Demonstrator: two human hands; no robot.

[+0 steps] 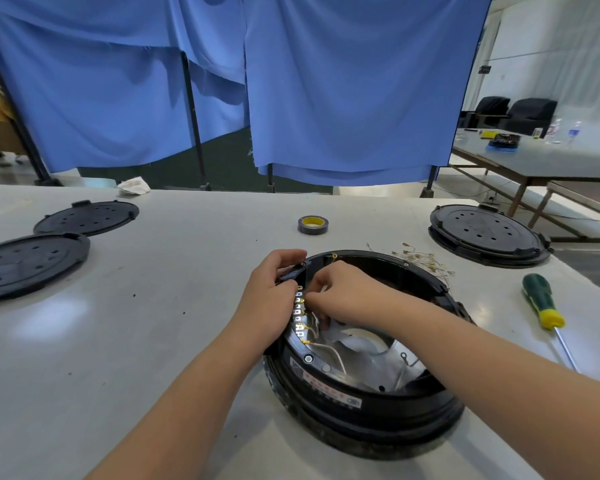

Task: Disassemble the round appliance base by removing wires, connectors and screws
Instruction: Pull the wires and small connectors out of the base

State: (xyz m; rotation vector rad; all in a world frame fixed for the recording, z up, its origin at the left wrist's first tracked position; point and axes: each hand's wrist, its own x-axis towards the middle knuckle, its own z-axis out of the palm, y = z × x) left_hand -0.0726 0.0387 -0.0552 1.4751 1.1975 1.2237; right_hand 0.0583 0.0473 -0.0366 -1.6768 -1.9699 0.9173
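Working the Terminal Row on the Round Base

Gripping the far-left rim of the round black plastic appliance base, the left hand curls its fingers over the edge; the right hand sits just beside it, fingertips pinched at the row of small metal wire connectors inside the rim; the base rests on the white table near its front edge; thin white wires trail across its interior; a green-and-yellow-handled screwdriver lies to the right; a loose pile of removed brass-tipped wires sits behind the base; a roll of black tape stands farther back.
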